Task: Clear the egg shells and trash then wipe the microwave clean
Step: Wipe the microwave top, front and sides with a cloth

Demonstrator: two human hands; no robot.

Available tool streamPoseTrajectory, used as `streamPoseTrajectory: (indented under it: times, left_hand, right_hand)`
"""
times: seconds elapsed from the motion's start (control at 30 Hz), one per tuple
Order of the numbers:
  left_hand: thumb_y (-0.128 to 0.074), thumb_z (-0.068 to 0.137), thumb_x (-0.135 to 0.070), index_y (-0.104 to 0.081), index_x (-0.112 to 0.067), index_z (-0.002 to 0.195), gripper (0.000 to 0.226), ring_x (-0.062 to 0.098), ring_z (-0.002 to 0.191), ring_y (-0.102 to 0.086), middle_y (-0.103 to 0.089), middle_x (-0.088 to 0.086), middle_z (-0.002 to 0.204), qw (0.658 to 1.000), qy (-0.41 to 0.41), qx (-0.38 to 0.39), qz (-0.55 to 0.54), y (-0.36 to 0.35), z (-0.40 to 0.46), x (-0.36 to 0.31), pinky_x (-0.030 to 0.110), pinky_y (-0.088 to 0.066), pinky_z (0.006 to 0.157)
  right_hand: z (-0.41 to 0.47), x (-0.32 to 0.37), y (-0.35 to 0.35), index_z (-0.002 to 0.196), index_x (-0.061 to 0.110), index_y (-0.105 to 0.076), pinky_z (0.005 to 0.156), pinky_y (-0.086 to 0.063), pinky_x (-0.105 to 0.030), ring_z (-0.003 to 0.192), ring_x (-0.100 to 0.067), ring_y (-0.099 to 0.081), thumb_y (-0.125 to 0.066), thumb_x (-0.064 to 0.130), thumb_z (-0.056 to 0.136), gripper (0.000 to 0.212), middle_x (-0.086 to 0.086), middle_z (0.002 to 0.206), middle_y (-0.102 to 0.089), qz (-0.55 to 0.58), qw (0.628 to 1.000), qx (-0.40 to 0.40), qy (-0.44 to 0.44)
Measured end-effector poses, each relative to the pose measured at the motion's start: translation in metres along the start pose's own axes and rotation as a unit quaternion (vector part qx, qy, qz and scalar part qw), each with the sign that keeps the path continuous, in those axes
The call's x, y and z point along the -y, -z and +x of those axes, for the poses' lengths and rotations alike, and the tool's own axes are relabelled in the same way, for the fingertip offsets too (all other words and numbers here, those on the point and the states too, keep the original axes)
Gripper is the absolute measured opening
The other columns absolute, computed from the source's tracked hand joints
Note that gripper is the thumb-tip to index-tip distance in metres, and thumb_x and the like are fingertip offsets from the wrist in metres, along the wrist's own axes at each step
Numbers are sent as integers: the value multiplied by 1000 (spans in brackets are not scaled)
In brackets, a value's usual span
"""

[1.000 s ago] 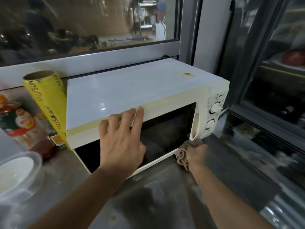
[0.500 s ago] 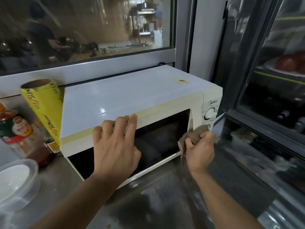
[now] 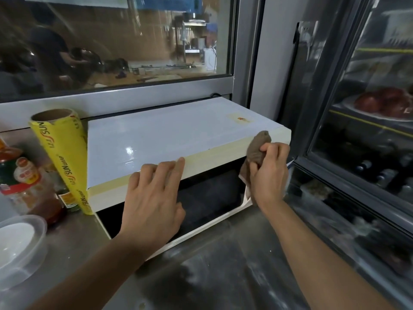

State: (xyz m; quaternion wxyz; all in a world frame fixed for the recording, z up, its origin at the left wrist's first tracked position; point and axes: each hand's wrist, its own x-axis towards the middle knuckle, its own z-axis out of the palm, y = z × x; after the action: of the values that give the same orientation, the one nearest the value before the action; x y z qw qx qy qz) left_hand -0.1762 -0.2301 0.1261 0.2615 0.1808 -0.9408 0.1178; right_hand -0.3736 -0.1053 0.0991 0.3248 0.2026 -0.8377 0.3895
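— On the steel counter [image 3: 219, 271], against the far window ledge, where does the microwave [image 3: 169, 135] sit?
— Right there, door closed, white top facing up. The left hand [image 3: 154, 198] lies flat on its front, fingers straight and together, tips at the top front edge.
— And the cloth?
— The right hand [image 3: 269, 173] pinches a bunched brown cloth [image 3: 257, 151] with curled fingers, pressing it on the microwave's upper right front corner.
— Anything beside it?
— A yellow cling-wrap roll [image 3: 62, 157] leans against its left side; sauce bottles [image 3: 26, 186] and a lidded plastic bowl [image 3: 20, 245] stand further left.
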Motion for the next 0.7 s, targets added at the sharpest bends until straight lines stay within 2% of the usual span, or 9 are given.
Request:
streamPoseTrajectory:
  times: [0.1, 0.17, 0.27, 0.33, 0.43, 0.53, 0.63, 0.7]
  left_hand:
    - [-59, 65, -25, -46, -5, 134, 73, 29, 106, -42, -51, 11, 124, 999, -18, -12, -25, 3, -6, 8, 36, -35, 88]
    - [-60, 64, -23, -48, -2, 131, 71, 32, 107, -41, -52, 14, 125, 999, -26, -18, -15, 7, -13, 15, 37, -31, 90]
    - [-61, 62, -24, -53, -4, 126, 68, 32, 104, -41, -54, 15, 120, 1000, -5, -18, 8, 13, -23, 28, 39, -29, 87]
    - [-60, 62, -25, -55, -5, 124, 65, 32, 102, -41, -54, 14, 117, 1000, 6, -15, 15, 15, -28, 37, 39, -28, 84]
    - [-60, 62, -23, -55, -7, 125, 65, 32, 98, -42, -54, 14, 113, 1000, -1, -23, 21, 12, -32, 44, 40, -31, 81]
    - [-59, 62, -22, -54, -9, 125, 64, 31, 93, -42, -52, 10, 109, 999, 12, -40, 0, 8, -32, 43, 43, -39, 77]
    - [-59, 61, -22, -54, -10, 124, 64, 30, 89, -41, -50, 8, 107, 998, 28, -51, -11, 6, -32, 40, 42, -41, 75]
    - [-60, 61, -21, -55, -10, 124, 64, 29, 89, -41, -49, 8, 107, 998, 36, -56, -14, 5, -33, 39, 42, -41, 74]
  right_hand:
    - [-20, -2, -11, 97, 3, -52, 70, -47, -40, 94, -36, -55, -69, 0, 71, 31, -15, 109, -50, 34, 999, -12, -38]
    - [-25, -1, -14, 94, 3, -54, 79, -43, -40, 99, -35, -51, -69, -3, 67, 31, -15, 107, -52, 43, 998, -22, -30]
    - [-21, 1, -9, 92, 3, -58, 90, -31, -23, 105, -32, -45, -66, -4, 66, 28, -16, 113, -51, 45, 998, -35, -36]
    - [-21, 11, -6, 97, 1, -56, 86, -27, -14, 105, -31, -47, -63, -8, 69, 30, -18, 113, -49, 105, 991, -35, -73]
    - [-38, 46, -9, 103, 2, -52, 81, -31, -19, 101, -28, -50, -62, -8, 71, 35, -15, 110, -49, 172, 978, -43, -111]
    - [-71, 78, -15, 104, 5, -51, 86, -32, -19, 101, -22, -46, -62, -12, 65, 43, -11, 111, -46, 203, 977, -22, -55]
    - [-89, 89, -15, 102, 11, -50, 83, -34, -15, 97, -19, -50, -61, -11, 63, 46, -5, 112, -42, 206, 978, 20, 24]
    - [-81, 82, -13, 99, 14, -51, 82, -38, -17, 97, -19, -51, -63, -9, 64, 44, -5, 113, -43, 203, 978, 33, 37]
